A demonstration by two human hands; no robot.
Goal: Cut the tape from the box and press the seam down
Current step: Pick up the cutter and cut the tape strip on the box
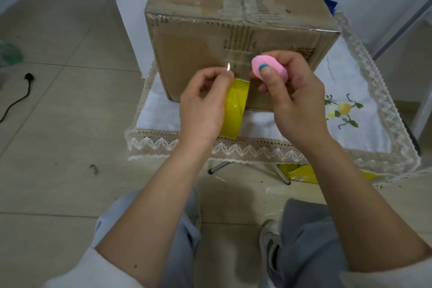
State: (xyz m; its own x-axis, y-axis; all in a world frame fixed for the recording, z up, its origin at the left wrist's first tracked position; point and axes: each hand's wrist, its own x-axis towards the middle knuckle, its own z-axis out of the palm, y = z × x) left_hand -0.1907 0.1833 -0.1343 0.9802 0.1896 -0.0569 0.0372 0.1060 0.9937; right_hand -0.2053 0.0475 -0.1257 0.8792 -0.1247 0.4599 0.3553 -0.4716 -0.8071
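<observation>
Matt, scuffed cardboard box (198, 37) with glossy clear tape (236, 63) on its seam. Glossy yellow roll (235, 110) at 6 o'clock. White cloth (350, 77) edged with rough lace. Smooth pink plastic cutter (268, 70).

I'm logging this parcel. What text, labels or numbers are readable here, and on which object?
None can be read.
Cardboard box, front face: dark printed marks above the hands, too blurred to read.
Same face, right: printed patch, possibly a code or label, too blurred to read.
Yellow tape roll and pink cutter: no text visible.
</observation>
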